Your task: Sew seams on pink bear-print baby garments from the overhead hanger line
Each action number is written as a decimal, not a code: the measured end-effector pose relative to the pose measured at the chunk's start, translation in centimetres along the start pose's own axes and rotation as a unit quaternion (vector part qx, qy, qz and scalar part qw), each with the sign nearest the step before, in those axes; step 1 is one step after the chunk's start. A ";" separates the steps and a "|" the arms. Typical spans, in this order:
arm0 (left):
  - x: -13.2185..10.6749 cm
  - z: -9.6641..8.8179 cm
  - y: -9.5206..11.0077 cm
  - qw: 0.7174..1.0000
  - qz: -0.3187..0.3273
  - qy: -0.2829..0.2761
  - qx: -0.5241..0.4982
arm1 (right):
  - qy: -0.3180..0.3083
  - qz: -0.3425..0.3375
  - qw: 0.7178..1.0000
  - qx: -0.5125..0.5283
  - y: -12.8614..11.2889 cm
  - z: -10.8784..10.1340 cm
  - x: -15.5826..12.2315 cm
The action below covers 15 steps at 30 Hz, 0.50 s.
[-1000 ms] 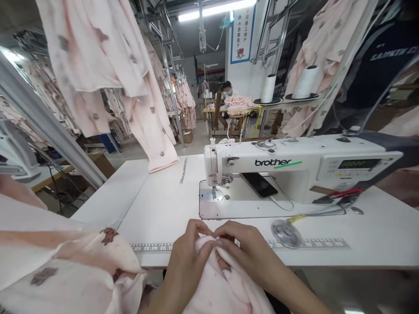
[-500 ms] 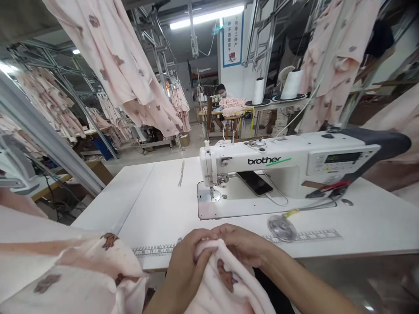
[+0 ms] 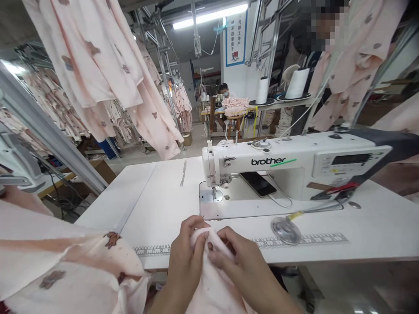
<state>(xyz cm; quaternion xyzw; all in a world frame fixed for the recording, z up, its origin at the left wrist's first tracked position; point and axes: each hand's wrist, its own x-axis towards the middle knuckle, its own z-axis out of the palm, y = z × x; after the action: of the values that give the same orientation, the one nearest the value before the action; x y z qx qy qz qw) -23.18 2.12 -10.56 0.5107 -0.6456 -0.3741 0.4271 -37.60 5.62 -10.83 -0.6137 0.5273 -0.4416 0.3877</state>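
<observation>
Pink cloth (image 3: 212, 288) was held up at front edge of white table (image 3: 163, 196), its top pinched btwn thumb & fingers of L hand (image 3: 185, 250), a fold just beside pinched by R hand (image 3: 242, 258). Printed fabric (image 3: 81, 266) was bunched at L. Beyond, a ruler strip (image 3: 324, 238) was partly covered by a clear disc (image 3: 286, 231); a phone (image 3: 258, 184) was laid under arm of sewing machine (image 3: 301, 152). Pink garments (image 3: 101, 65) were hung in bkgd.

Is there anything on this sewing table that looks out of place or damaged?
A phone lies on the bed of the sewing machine, plugged into a white cable. That is usually working space, so it seems slightly misplaced. I see no spill, nor damage to the held pink cloth.
</observation>
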 end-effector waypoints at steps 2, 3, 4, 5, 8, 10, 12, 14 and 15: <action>0.2 0.2 0.1 0.999 -0.034 0.004 -0.038 | 0.005 -0.035 0.999 -0.030 0.1 0.2 -0.2; 0.4 0.1 0.2 0.997 -0.050 -0.003 -0.066 | 0.003 -0.054 0.998 -0.033 0.3 0.2 -0.1; 0.6 -0.1 0.2 0.993 -0.061 -0.015 -0.096 | -0.001 -0.070 0.997 -0.028 0.4 0.1 0.0; 0.8 -0.3 0.1 0.990 -0.068 -0.036 -0.121 | -0.010 -0.079 0.997 -0.015 0.6 -0.1 0.2; 2.1 -1.7 0.0 0.974 -0.067 -0.153 -0.150 | -0.075 -0.074 0.992 0.064 0.9 -1.1 1.0; 3.0 -2.7 0.0 0.960 -0.059 -0.240 -0.129 | -0.128 -0.077 0.983 0.106 1.0 -1.8 1.7; 3.7 -3.2 0.1 0.954 -0.034 -0.284 -0.084 | -0.157 -0.089 0.976 0.121 1.2 -2.4 2.4; 4.1 -3.2 0.3 0.954 0.002 -0.296 -0.045 | -0.158 -0.095 0.976 0.113 1.4 -2.8 2.9; 4.1 -3.0 0.4 0.953 0.013 -0.301 -0.036 | -0.154 -0.092 0.978 0.105 1.4 -2.9 3.1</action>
<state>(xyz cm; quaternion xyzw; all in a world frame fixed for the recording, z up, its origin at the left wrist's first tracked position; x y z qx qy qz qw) -20.98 -1.94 -8.42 0.3500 -0.7368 -0.5280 0.2363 -40.62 2.34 -10.88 -0.6764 0.3533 -0.4284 0.4839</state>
